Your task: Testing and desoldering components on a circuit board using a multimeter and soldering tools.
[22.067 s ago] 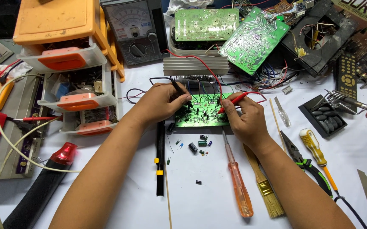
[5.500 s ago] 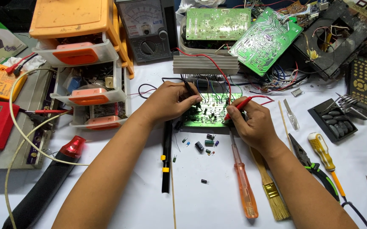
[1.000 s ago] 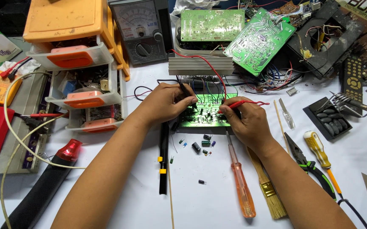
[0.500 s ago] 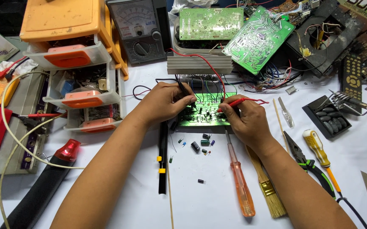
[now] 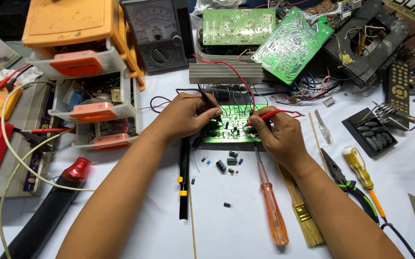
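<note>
Both hands work over a small green circuit board (image 5: 233, 125) that lies flat on the white desk (image 5: 236, 225), just below a ribbed metal heat sink (image 5: 225, 73). The left hand (image 5: 186, 115) rests at the board's left edge, its fingers closed on a black probe (image 5: 210, 101) whose tip touches the board's upper left part. The right hand (image 5: 277, 136) sits at the board's right edge, fingers pinched on a red probe (image 5: 264, 116) that points left and down onto the board. A red lead (image 5: 226, 69) runs from the board up over the heat sink.

Just below the board, loose small components (image 5: 226, 165) lie scattered on the desk. An orange-handled screwdriver (image 5: 270, 204) lies beside the right wrist, with a brush (image 5: 303, 211) just right of it. Further right lie pliers (image 5: 349, 184) and a yellow screwdriver (image 5: 361, 168). A black rod-shaped tool (image 5: 184, 177) lies under the left forearm.

To the left stands an orange drawer unit (image 5: 85, 72) with its trays pulled out. An analog meter (image 5: 155, 33) stands at the top, with two more green boards (image 5: 265, 33) to its right.
</note>
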